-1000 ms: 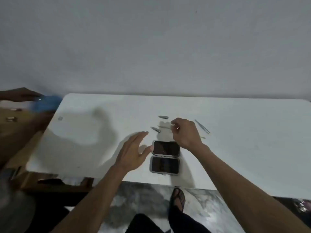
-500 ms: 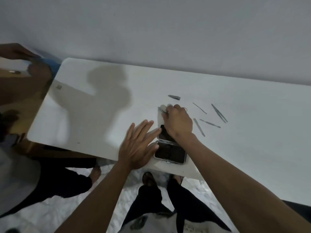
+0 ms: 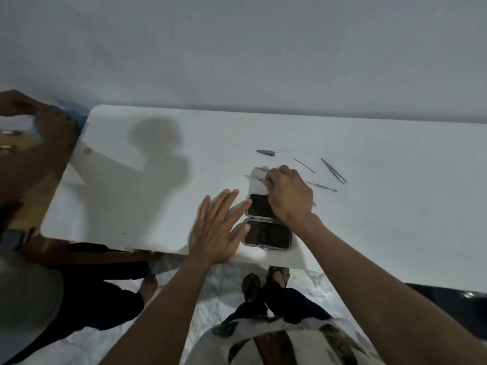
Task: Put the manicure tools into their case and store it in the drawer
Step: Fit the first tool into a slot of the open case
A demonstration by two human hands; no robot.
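An open manicure case [image 3: 268, 234] with two dark halves lies near the front edge of the white table [image 3: 131, 196]. My left hand [image 3: 220, 229] lies flat beside it, fingers straight, fingertips touching the case's left side. My right hand [image 3: 288, 196] hovers over the far half, fingers curled, pinching a thin metal tool [image 3: 254, 177] whose tip sticks out to the left. Loose on the table lie a nail clipper [image 3: 266, 152], a thin rod [image 3: 304, 165], tweezers [image 3: 333, 170] and another slim tool [image 3: 321, 186].
Another person [image 3: 34, 293] sits at the left, their hands [image 3: 15, 104] busy over a brown wooden table [image 3: 23, 164]. My legs and sandalled feet [image 3: 263, 283] stand on the marble floor below the table's front edge. A grey wall rises behind.
My view has shifted slightly. My right hand stays over the case's far half with the thin tool; my left hand stays flat beside the case.
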